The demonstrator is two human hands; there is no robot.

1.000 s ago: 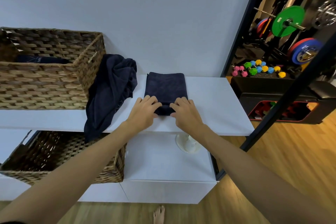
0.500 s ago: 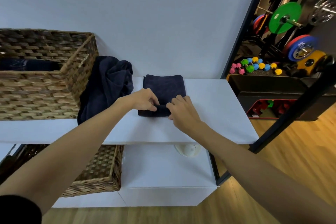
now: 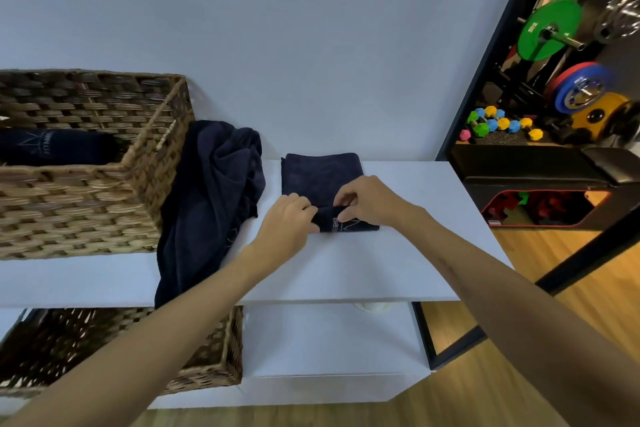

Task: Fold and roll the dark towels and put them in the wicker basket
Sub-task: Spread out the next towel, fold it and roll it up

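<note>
Towel being rolled: the folded towel (image 3: 322, 177) lies on the white shelf top (image 3: 398, 253), toward its back edge, long axis running from front to back.
Roll: a short rolled part sits at the towel's near end, crosswise; the flat remainder stretches away from both hands, so rolling goes toward the wall.
Left hand (image 3: 289, 224): fingers curled over the roll's left end, gripping it.
Right hand (image 3: 367, 199): thumb and fingers pinch the roll near its middle; it looks slightly nearer the flat part.
Wicker basket (image 3: 104, 204): at the shelf top's left end, one rolled dark towel (image 3: 55, 147) inside.
Loose towel (image 3: 211, 191): draped beside the basket, hanging over the front edge, not yet folded.
</note>
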